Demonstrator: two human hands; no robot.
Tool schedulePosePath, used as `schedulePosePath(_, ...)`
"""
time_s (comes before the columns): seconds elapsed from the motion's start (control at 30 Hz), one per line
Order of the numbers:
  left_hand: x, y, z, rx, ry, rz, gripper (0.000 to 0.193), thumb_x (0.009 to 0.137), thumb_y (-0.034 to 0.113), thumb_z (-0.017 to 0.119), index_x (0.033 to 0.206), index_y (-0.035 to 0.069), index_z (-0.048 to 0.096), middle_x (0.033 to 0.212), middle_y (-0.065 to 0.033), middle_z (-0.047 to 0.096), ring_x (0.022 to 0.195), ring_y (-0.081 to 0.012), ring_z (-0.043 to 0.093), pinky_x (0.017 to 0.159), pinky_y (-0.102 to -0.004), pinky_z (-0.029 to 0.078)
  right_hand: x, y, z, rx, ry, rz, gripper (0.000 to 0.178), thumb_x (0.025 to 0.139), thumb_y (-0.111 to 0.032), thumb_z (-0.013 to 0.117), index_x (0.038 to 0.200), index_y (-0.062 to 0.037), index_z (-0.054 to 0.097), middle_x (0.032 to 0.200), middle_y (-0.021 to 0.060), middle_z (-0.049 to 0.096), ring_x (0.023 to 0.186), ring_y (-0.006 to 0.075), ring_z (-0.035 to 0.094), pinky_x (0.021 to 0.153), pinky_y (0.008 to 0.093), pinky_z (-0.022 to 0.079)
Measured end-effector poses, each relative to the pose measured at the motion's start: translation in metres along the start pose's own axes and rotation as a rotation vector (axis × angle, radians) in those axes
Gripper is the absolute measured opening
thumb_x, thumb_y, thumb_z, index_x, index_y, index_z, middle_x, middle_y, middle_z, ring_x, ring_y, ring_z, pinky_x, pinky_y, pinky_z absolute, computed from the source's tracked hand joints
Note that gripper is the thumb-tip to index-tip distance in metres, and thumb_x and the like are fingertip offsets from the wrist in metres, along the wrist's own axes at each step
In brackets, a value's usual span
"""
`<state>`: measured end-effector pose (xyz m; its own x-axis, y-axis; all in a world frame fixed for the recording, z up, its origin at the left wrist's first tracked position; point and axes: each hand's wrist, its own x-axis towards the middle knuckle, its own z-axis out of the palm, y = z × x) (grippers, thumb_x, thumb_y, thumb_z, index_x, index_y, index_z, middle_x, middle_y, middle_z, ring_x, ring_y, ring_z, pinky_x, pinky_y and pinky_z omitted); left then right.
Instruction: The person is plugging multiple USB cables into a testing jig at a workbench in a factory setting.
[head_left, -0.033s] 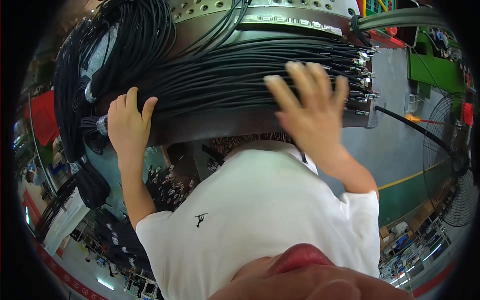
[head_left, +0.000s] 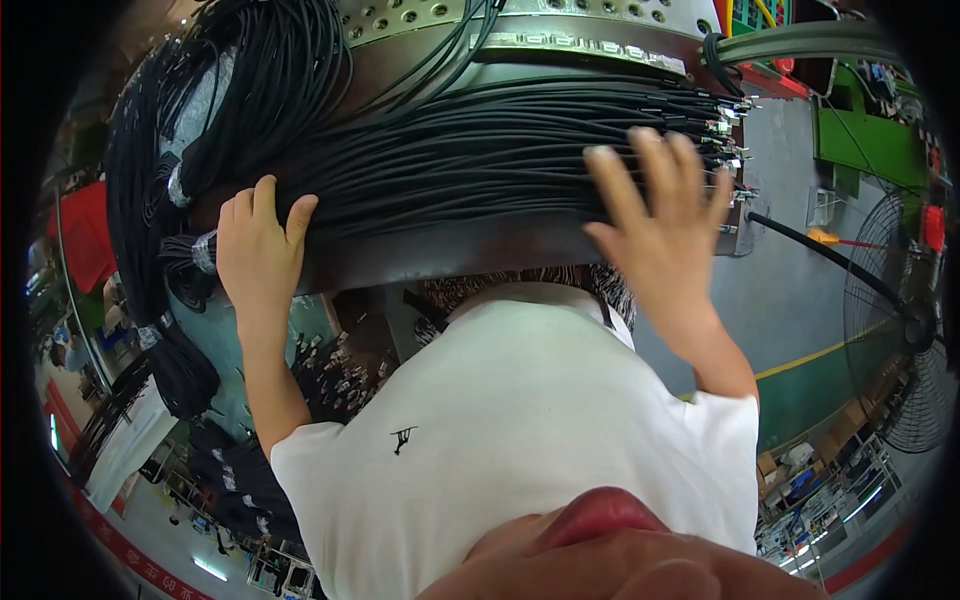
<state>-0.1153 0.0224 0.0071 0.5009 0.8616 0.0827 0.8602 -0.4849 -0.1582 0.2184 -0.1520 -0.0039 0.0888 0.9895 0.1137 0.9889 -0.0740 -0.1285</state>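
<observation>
Many black cables (head_left: 450, 155) lie side by side across a dark tabletop (head_left: 440, 250), their metal-tipped connectors (head_left: 727, 125) lined up by the right edge. Over the connector end is my right hand (head_left: 662, 225), its fingers spread and slightly blurred, with nothing gripped. Whether its fingertips touch the cables I cannot tell. My left hand (head_left: 255, 235) rests at the near left side of the cables, thumb held apart from the fingers. It seems to hold nothing, though what lies under its palm is hidden. Right beside it is a tied cable bundle (head_left: 185, 255).
More tied black cables (head_left: 270, 70) hang over the table's left end. A metal strip with slots (head_left: 580, 45) lies behind the cables. To the right stand a wire-cage fan (head_left: 900, 325) and green equipment (head_left: 870, 140). Loose connector ends (head_left: 340, 375) show below the table at left.
My right hand has moved to the right along the cables toward their connector ends, fingers still spread. My left hand has stayed almost in place.
</observation>
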Motion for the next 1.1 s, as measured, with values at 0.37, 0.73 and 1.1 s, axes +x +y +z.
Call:
schedulePosePath(0.37, 0.073, 0.139, -0.006, -0.627, 0.097, 0.558, 0.044, 0.091, 0.029, 0.064, 0.124, 0.0, 0.057, 0.114, -0.013, 0.063, 0.102, -0.03, 0.059, 0.088, -0.0368, 0.049, -0.011, 0.087, 0.014, 0.109, 0.21, -0.073, 0.088, 0.06, -0.041, 0.084, 0.138, -0.0148, 0.053, 0.14, 0.0088, 0.049, 0.13, 0.0331, 0.045, 0.109, 0.0485, 0.033)
schedulePosePath(0.73, 0.111, 0.14, 0.005, -0.874, 0.005, 0.532, 0.017, 0.089, 0.02, 0.067, 0.091, 0.004, 0.07, 0.085, -0.0071, 0.068, 0.078, -0.0261, 0.065, 0.069, -0.0355, 0.051, 0.108, 0.084, -0.01, 0.297, 0.317, -0.401, 0.03, 0.082, -0.013, 0.074, 0.109, -0.0063, 0.065, 0.103, 0.0071, 0.063, 0.097, 0.0261, 0.062, 0.083, 0.0363, 0.051)
schedulePosePath(1.1, 0.113, 0.146, -0.005, -0.587, 0.094, 0.584, 0.023, 0.089, 0.019, 0.068, 0.109, 0.009, 0.065, 0.089, -0.0064, 0.063, 0.075, -0.0219, 0.064, 0.064, -0.0346, 0.05, 0.169, 0.085, -0.006, 0.555, -0.217, -0.407, 0.024, 0.085, -0.016, 0.066, 0.101, 0.0013, 0.062, 0.096, 0.0179, 0.064, 0.095, 0.0375, 0.061, 0.084, 0.0423, 0.049)
